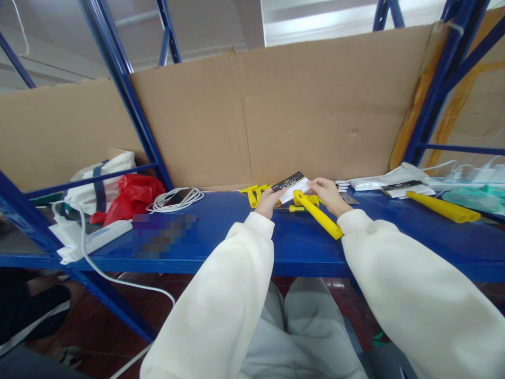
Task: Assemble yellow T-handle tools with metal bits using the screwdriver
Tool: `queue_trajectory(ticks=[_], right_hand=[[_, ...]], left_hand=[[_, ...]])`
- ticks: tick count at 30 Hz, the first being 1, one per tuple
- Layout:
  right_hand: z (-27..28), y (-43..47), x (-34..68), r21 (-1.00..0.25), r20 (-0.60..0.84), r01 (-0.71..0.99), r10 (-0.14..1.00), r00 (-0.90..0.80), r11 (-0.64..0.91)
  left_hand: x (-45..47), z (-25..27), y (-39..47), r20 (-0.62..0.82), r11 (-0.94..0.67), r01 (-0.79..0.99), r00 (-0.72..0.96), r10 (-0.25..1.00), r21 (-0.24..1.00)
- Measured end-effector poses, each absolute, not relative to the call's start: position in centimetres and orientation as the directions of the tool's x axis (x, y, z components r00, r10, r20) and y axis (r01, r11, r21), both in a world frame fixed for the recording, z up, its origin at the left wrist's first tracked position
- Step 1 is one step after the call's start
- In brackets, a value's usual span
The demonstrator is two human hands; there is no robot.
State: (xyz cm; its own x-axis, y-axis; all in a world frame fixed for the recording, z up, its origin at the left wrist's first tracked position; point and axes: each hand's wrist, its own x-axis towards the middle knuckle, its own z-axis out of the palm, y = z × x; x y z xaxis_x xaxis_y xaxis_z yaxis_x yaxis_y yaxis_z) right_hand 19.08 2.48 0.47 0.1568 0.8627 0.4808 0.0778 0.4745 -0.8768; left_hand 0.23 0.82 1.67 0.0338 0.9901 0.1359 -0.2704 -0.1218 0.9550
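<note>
A black-and-white printed card or flat packet (292,188) is held up between my two hands above the blue shelf. My left hand (269,203) pinches its lower left side. At its right edge are the closed fingertips of my right hand (326,192). Close below the right hand a yellow tube-shaped piece (320,217) slants toward me; whether that hand touches it I cannot tell. Several yellow plastic parts (252,196) lie behind and beneath the hands, partly covered by them. Small print on the card is too blurred to read.
On the right lie another yellow tube (444,207), a black-and-white packet (408,189) and a clear greenish bag (475,200). A coiled white cable (175,199), red bag (132,197) and white power strip (97,239) sit left. Cardboard (295,110) backs the blue shelf (236,237).
</note>
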Motion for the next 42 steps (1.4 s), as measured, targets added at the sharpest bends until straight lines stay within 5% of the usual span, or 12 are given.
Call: queue_trajectory(ticks=[6,17,30,42], right_hand=[[0.4,2.5,19.0,-0.897,0.441,0.105,0.885,0.149,0.429],[-0.2,2.7,18.9,-0.920,0.391,0.049,0.916,0.092,0.388],[-0.3,1.7,18.5,-0.928,0.274,0.242,0.959,-0.067,0.282],[-0.4,1.6,18.0,-0.772,0.396,0.381,0.854,-0.338,0.508]], left_hand=[[0.1,1.5,1.2,0.051,-0.021,-0.302,0.090,0.995,0.953],[0.6,1.7,1.1,0.031,-0.059,-0.371,-0.082,0.996,0.927],[0.3,2.1,1.2,0.034,-0.139,-0.385,-0.268,0.963,0.913],[0.2,0.8,3.0,0.092,-0.159,-0.191,-0.319,0.943,0.969]])
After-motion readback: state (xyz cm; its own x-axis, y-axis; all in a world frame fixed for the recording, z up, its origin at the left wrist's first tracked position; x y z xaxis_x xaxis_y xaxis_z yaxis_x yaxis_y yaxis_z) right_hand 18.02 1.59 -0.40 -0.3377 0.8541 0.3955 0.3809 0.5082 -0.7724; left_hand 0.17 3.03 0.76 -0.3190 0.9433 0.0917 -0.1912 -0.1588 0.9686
